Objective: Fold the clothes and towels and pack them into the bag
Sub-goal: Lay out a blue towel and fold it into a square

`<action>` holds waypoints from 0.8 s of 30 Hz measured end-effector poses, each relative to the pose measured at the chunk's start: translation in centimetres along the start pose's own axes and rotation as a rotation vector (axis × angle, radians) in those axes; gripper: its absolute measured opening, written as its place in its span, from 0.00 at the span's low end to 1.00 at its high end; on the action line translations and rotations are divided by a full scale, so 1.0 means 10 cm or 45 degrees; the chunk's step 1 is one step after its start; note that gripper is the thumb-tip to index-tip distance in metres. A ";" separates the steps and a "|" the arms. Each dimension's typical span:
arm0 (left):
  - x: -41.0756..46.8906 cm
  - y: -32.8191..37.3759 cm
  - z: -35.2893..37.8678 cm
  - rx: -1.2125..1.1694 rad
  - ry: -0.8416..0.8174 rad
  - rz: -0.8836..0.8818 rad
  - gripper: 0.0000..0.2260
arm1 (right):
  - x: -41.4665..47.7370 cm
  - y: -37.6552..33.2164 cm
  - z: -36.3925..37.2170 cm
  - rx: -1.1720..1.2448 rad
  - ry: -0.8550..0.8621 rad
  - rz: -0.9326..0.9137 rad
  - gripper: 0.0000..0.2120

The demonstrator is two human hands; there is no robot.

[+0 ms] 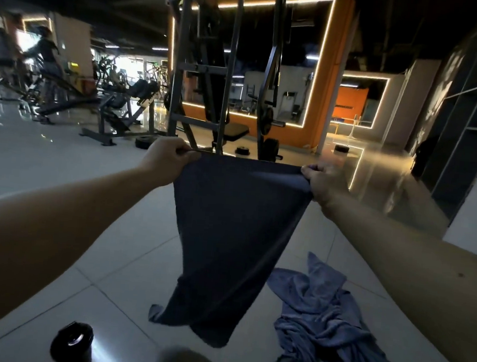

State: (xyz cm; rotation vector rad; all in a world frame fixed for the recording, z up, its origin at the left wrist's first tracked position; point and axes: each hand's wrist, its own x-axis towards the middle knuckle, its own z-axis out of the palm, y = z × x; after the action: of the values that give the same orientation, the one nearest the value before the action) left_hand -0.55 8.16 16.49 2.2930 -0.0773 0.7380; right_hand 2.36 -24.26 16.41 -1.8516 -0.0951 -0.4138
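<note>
So that it hangs flat for folding, the dark cloth [233, 237] is pinched at its top corners between the left hand [167, 158] and right hand [324, 182], above the crumpled blue towel [323, 316] lying below the right hand.

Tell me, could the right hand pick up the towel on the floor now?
Probably not yet: the right hand pinches the held-up cloth; the towel lies uncovered below it.
</note>
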 end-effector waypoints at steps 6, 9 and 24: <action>0.06 0.23 -0.47 -0.031 -0.165 -0.003 0.11 | -0.04 -0.39 -0.18 0.256 -0.059 0.010 0.04; 0.12 0.20 -0.60 -0.020 -0.285 -0.049 0.11 | 0.02 -0.42 -0.18 0.249 -0.110 -0.009 0.06; 0.62 -0.71 0.43 -0.048 -0.045 -0.263 0.05 | 0.90 0.35 0.76 0.044 0.019 0.297 0.08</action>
State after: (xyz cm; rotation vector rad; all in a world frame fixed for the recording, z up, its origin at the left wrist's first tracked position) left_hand 8.50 11.54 12.92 2.2373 0.1267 0.5849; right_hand 13.44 -19.57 14.20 -1.8007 0.1229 -0.2618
